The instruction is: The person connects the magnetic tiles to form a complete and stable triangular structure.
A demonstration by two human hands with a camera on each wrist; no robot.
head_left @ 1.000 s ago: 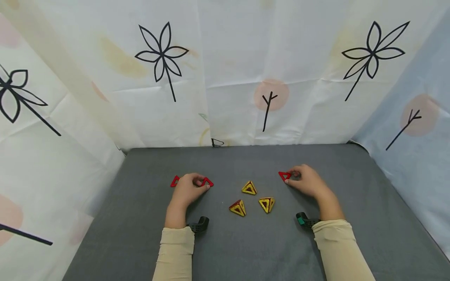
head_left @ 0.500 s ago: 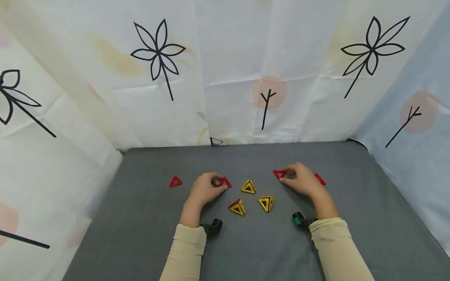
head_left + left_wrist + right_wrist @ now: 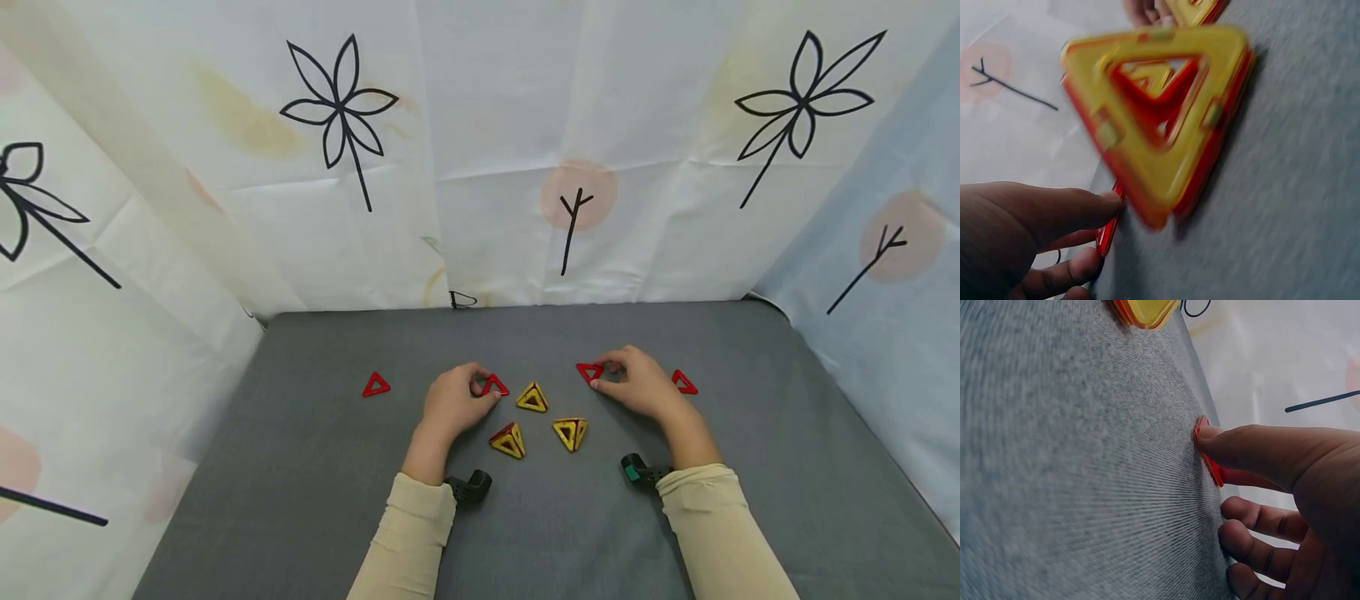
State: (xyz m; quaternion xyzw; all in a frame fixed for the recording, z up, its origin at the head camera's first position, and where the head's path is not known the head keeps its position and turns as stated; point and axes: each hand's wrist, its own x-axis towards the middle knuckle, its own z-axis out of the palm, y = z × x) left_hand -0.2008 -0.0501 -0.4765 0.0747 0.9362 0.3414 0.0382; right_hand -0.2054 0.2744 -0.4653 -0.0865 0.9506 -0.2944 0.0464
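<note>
Red triangles (image 3: pixel 377 392), four, two pinched by hands (image 3: pixel 453 402), three yellow-red pieces (image 3: pixel 532 407)

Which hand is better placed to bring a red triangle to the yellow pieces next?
Probably the left hand: it pinches a red triangle close to the farthest yellow piece. The right hand pinches another triangle, but across a wider gap from that piece.

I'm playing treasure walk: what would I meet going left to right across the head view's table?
Lone red triangle, left hand, farthest yellow piece, rightmost yellow piece, right hand, another lone red triangle.
</note>
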